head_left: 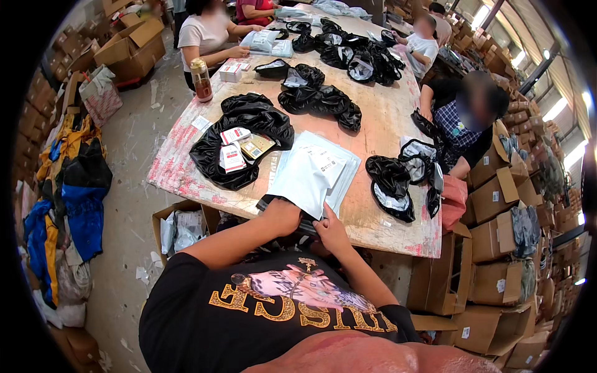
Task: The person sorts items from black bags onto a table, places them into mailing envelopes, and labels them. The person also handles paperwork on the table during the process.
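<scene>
A white plastic mailing bag [303, 172] with a printed label lies on a stack of similar pale bags [347, 175] at the table's near edge. Its mouth, with a dark inner side, faces me. My left hand [282, 217] reaches into that mouth, fingers hidden inside. At the mouth's right corner, my right hand [332, 231] grips the bag's edge between thumb and fingers, the index finger lying along it. Just beyond my left hand, a gathered black fabric cover [254, 112] encircles red-and-white cards [232, 156] and a yellowish packet [256, 145].
More black covers [322, 100] lie across the wooden table [224, 196]. A drink bottle [201, 79] stands at its left edge. Several people work around it; one [459, 107] handles covers at the right. Under the table's left is a carton [210, 217] of filled bags. Cartons [494, 196] crowd the right.
</scene>
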Demonstrator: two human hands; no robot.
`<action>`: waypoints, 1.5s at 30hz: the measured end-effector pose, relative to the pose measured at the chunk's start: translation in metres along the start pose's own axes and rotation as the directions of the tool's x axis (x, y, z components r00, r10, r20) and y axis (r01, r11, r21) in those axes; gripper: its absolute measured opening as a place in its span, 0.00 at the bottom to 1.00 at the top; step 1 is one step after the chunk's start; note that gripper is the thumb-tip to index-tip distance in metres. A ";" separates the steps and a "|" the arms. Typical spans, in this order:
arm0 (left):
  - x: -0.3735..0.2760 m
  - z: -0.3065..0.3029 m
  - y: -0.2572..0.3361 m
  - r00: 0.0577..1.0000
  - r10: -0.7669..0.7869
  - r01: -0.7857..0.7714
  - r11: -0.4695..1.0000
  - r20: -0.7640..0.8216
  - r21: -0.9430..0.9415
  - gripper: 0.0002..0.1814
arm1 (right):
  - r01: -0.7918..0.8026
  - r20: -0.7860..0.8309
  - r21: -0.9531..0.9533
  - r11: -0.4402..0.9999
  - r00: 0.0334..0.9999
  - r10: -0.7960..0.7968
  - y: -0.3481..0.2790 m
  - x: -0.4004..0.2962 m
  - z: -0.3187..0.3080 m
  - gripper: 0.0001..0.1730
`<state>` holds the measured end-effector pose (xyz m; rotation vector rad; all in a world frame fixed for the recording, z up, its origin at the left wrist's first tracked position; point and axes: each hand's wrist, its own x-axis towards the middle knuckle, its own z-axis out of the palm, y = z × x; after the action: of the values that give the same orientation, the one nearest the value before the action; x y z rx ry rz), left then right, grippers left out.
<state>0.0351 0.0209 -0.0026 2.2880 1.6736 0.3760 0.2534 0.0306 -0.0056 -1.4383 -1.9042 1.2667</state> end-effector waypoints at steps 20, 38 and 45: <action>-0.015 -0.004 0.032 0.964 0.145 -0.222 0.899 -0.222 -0.379 0.13 | 0.073 0.137 0.260 0.963 0.984 -0.112 0.027 0.006 -0.010 0.20; -0.086 -0.012 -0.044 0.959 -0.056 0.267 0.507 0.278 -0.820 0.07 | 0.245 -0.066 -0.010 0.970 0.967 -0.245 0.037 -0.002 -0.023 0.12; -0.180 0.008 -0.146 0.723 -0.422 0.346 0.907 0.547 0.241 0.15 | 0.295 -0.092 -0.082 0.952 0.949 -0.302 0.033 -0.004 -0.029 0.14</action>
<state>-0.1440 -0.1090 -0.0726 1.7690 1.7772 -0.5038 0.2940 0.0396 -0.0190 -1.1647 -2.0183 0.9767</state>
